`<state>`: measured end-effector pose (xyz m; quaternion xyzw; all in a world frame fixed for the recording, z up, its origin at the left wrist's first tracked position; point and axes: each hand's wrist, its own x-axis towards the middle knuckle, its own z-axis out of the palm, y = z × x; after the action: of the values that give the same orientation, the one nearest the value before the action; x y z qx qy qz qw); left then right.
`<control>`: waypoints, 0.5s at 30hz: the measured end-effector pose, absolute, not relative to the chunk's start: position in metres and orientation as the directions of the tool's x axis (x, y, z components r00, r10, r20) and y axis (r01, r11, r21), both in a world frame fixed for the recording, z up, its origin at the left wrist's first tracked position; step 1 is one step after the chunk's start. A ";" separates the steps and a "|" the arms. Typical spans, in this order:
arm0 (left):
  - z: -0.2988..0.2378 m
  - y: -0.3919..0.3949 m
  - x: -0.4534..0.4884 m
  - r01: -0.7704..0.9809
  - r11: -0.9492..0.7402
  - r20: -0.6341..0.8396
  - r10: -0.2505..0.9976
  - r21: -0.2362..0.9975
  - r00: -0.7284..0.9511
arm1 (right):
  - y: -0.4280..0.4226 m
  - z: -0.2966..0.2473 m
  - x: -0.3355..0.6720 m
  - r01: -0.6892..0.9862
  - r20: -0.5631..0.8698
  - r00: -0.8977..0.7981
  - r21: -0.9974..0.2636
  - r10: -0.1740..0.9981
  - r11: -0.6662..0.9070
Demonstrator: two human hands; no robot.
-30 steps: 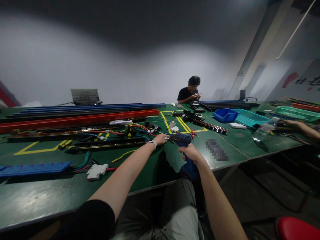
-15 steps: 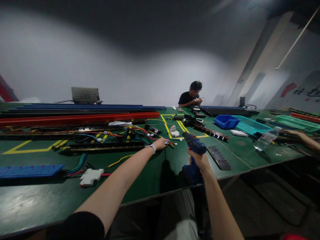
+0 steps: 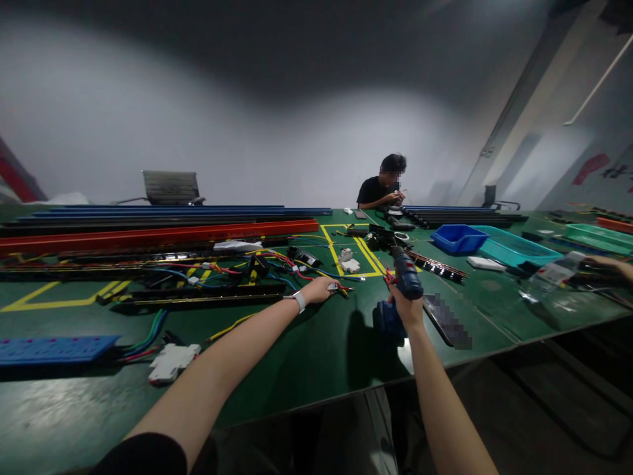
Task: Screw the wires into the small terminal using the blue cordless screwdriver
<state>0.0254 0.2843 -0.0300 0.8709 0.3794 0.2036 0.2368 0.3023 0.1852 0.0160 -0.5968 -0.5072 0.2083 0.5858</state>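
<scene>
My right hand (image 3: 406,306) grips the handle of a blue cordless drill (image 3: 406,278), held upright over the green table (image 3: 306,343) with its nose pointing away from me. My left hand (image 3: 321,289) rests on the table to the left of the drill, fingers pinched on a small white connector (image 3: 333,287) with red and yellow wire ends. A white band is on my left wrist.
Long red (image 3: 163,235), blue and black rails lie along the left. Loose coloured wires (image 3: 267,264), a white breaker (image 3: 171,361) and a blue strip (image 3: 54,348) lie near. Blue bin (image 3: 457,237) and teal trays right. A person sits at the far end (image 3: 383,188); another's arm (image 3: 610,264) at right.
My right hand has swung the drill away from my left hand, to the right and out over the table, turning its nose from leftward to pointing away. My left hand stays on the connector.
</scene>
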 end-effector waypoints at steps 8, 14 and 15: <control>-0.029 0.281 0.024 0.535 -0.612 0.198 0.745 0.583 0.637 | 0.166 0.007 0.311 0.446 0.332 0.378 -0.883 0.864 0.144; -0.034 0.283 0.022 0.537 -0.605 0.209 0.755 0.588 0.621 | 0.094 -0.014 0.268 0.667 0.673 0.545 -0.709 0.499 0.229; -0.035 0.284 0.022 0.539 -0.602 0.209 0.758 0.589 0.618 | 0.092 -0.017 0.255 0.680 0.713 0.505 -0.676 0.486 0.285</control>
<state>0.0218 0.2837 -0.0350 0.8662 0.3742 0.2256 0.2426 0.2554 0.0918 -0.0168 -0.5929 -0.4915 -0.0767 0.6333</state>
